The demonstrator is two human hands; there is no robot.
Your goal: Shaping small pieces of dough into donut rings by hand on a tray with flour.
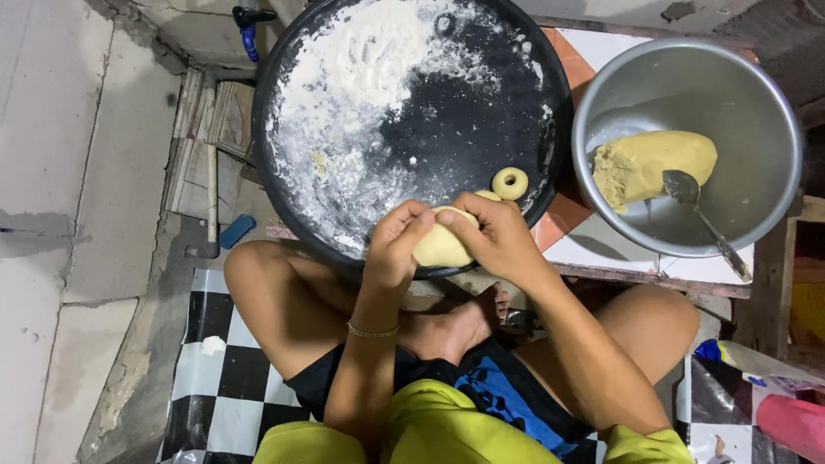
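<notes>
Both hands work together over the near rim of the floured black pan (481,112): left hand (397,245) and right hand (494,239) clamp a pale dough lump (440,247). Dough looks soft, light, probably slightly tacky; best pinched gently at its edges. A dough ring (510,183) lies nearby; steel bowl (756,94) holds more.

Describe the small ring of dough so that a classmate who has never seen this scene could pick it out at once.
Start at the big round black tray, dusted white with flour. Near its lower right rim, just above the person's right hand, lies the ring of dough. It alone has a hole through its middle, unlike the smooth lump of dough held in both hands.
</notes>
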